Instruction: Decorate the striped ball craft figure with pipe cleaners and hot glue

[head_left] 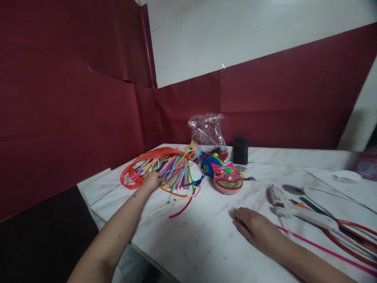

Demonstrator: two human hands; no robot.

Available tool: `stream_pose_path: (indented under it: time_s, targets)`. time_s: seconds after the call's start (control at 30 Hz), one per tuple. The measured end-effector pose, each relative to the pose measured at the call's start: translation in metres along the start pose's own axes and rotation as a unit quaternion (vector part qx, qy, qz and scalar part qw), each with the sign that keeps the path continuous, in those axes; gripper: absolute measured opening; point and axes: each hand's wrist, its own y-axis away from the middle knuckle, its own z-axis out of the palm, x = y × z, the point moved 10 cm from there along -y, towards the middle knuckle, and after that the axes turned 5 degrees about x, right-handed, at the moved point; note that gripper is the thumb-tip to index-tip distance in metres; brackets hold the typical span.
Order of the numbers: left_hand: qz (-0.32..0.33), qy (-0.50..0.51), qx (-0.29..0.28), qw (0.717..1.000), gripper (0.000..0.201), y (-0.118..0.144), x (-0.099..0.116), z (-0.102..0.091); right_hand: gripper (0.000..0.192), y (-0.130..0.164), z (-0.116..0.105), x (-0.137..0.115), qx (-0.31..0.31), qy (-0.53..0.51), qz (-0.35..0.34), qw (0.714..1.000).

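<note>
My left hand [152, 181] is at the left edge of a heap of colourful pipe cleaners [176, 173], which lies on a red plastic bag [126, 177]. Its fingers look curled inward against the stems; their tips and anything between them are hidden. My right hand [250, 225] rests palm down on the white marbled table [206, 243], fingers stretched out and holding nothing. Behind my right wrist a long pink pipe cleaner [324, 247] runs off to the right. A pink cat-faced pouch [228, 182] sits beyond that hand, with a blue fuzzy ball-shaped piece [208, 166] beside it.
A glue gun [306, 216] lies on the right among red-handled scissors [353, 232] and other tools. Loose stem pieces, including a red one [184, 210], are near the heap. At the back stand a crumpled clear plastic bag [207, 131] and a black box [240, 151].
</note>
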Motion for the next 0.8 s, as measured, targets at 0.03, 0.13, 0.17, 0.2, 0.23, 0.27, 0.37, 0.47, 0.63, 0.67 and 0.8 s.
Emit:
stream_pose_path:
  time_s: [0.03, 0.13, 0.17, 0.2, 0.23, 0.27, 0.37, 0.47, 0.63, 0.67, 0.8]
  targets:
    - [-0.006, -0.006, -0.004, 1.0, 0.028, -0.003, -0.001, 0.001, 0.02, 0.0, 0.0, 0.0, 0.0, 0.0, 0.001, 1.0]
    - [-0.025, -0.017, -0.008, 1.0, 0.03, -0.009, -0.004, 0.001, 0.02, 0.0, -0.001, -0.001, 0.0, 0.003, 0.001, 1.0]
    - [-0.031, -0.018, -0.008, 0.999, 0.03, -0.01, -0.006, 0.001, 0.02, 0.0, -0.002, -0.002, 0.004, 0.002, 0.0, 1.0]
    - [-0.037, -0.018, -0.006, 0.999, 0.031, -0.011, -0.008, 0.001, 0.019, 0.0, -0.003, -0.002, 0.009, 0.0, -0.001, 1.0]
    - [-0.041, -0.016, -0.004, 0.999, 0.031, -0.011, -0.01, 0.001, 0.019, 0.0, -0.004, -0.002, 0.014, -0.002, -0.002, 1.0]
    - [-0.043, -0.012, -0.002, 0.999, 0.031, -0.011, -0.013, 0.001, 0.019, 0.0, -0.004, -0.002, 0.017, -0.004, -0.001, 1.0]
    - [-0.032, 0.007, 0.004, 0.999, 0.03, -0.008, -0.018, 0.001, 0.018, -0.001, -0.003, -0.002, 0.014, -0.005, 0.001, 1.0]
    - [-0.016, 0.031, -0.003, 0.999, 0.03, -0.006, -0.021, 0.005, 0.019, -0.001, -0.001, -0.001, 0.002, -0.006, 0.004, 1.0]
    - [-0.015, 0.058, -0.006, 0.998, 0.03, -0.005, -0.026, 0.01, 0.019, 0.0, 0.001, 0.001, -0.008, -0.004, 0.004, 1.0]
    - [-0.015, 0.061, -0.003, 0.998, 0.03, -0.005, -0.025, 0.01, 0.019, 0.001, 0.001, 0.001, -0.009, -0.004, 0.004, 1.0]
    - [-0.019, 0.078, 0.015, 0.997, 0.028, -0.004, -0.024, 0.007, 0.02, 0.0, 0.0, -0.001, -0.006, -0.008, 0.004, 1.0]
